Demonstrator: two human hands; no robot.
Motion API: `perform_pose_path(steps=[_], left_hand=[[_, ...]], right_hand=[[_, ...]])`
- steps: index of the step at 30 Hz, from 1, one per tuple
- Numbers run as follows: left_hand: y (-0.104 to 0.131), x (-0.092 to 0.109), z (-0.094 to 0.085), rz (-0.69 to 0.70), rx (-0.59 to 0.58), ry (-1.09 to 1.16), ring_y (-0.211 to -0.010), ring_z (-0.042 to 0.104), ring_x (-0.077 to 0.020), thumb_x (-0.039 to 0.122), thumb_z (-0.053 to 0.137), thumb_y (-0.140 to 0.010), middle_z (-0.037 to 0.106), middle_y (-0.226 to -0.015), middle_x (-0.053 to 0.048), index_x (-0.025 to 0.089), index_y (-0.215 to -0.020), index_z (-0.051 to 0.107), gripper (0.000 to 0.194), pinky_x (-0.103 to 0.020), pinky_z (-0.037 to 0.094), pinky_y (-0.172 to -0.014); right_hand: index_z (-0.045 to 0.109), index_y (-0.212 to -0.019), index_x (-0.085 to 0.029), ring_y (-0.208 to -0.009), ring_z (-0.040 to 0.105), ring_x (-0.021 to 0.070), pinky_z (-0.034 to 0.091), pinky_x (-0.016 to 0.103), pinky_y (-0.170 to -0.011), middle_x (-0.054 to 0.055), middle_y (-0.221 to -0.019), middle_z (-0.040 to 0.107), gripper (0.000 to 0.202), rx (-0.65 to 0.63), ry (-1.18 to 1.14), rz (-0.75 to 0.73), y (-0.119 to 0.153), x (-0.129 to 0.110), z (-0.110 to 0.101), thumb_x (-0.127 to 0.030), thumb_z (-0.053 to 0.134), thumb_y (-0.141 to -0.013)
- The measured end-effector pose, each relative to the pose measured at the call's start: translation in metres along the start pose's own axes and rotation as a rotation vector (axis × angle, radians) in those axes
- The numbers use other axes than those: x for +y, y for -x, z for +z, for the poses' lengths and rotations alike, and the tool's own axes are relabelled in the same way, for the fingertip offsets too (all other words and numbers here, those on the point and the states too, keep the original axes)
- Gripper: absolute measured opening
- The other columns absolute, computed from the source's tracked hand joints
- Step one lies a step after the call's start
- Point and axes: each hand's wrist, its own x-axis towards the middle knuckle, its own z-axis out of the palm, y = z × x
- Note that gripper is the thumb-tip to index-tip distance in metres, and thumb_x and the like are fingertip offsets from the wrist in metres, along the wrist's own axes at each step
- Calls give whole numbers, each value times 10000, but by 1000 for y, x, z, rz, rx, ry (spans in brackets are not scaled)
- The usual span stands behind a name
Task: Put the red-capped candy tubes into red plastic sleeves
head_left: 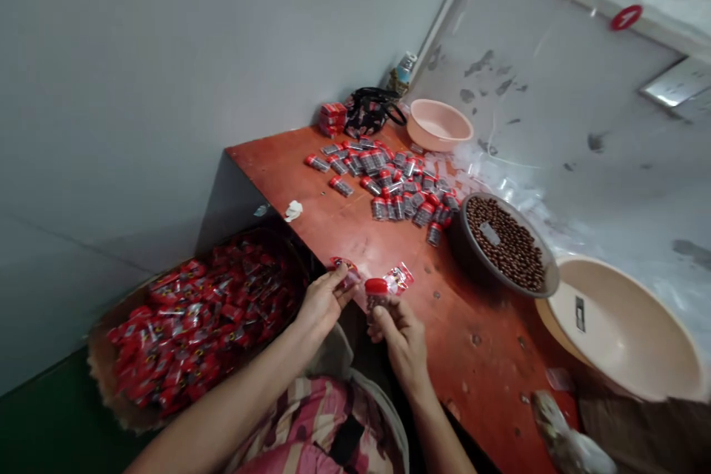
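My left hand (326, 298) pinches a red-and-clear plastic wrapper (349, 275) at the near edge of the red table. Close beside it, my right hand (401, 337) grips a small clear jar (376, 298) with a red lid, dark contents showing through its side. Just behind the jar, another printed red-and-white wrapper (400, 278) lies on the tabletop. Farther back is a heap of similar red-lidded jars (389, 181), some standing and some on their sides. To my left, a large box (103, 378) is filled with red wrapped packets (189, 326).
On the right, a grey basin (458, 237) holds brown balls (503, 244) and a small scoop-like piece. A big peach basin (638, 341) stands nearer, and a smaller pink basin (438, 122) sits at the back. A black bag (369, 111) and bottle (403, 74) rest by the wall.
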Motion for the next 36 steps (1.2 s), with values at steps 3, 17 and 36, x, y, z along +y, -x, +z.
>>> perform_pose_path(steps=[3, 17, 36], left_hand=[[0, -9, 9, -9, -5, 17, -563, 609, -120, 149, 649, -683, 648, -627, -29, 115, -733, 607, 74, -224, 523, -542], [10, -27, 34, 30, -271, -294, -532, 568, -105, 240, 659, -678, 621, -592, -22, 97, -665, 586, 161, -208, 450, -521], [3, -31, 35, -104, -406, -598, -402, 507, -127, 259, 634, -686, 567, -519, -16, 87, -685, 603, 175, -257, 411, -380]], right_hand=[[544, -930, -180, -503, 543, 107, 459, 211, -448, -7, -676, 573, 203, 38, 56, -17, 4, 7, 4, -331, 530, -795], [523, -895, -174, -473, 519, 81, 432, 180, -417, -21, -646, 556, 172, 69, -117, -8, -4, 23, -11, -320, 519, -805], [545, -868, -172, -464, 514, 66, 418, 156, -406, -30, -627, 570, 147, 146, -239, -3, -13, 30, -17, -288, 568, -780]])
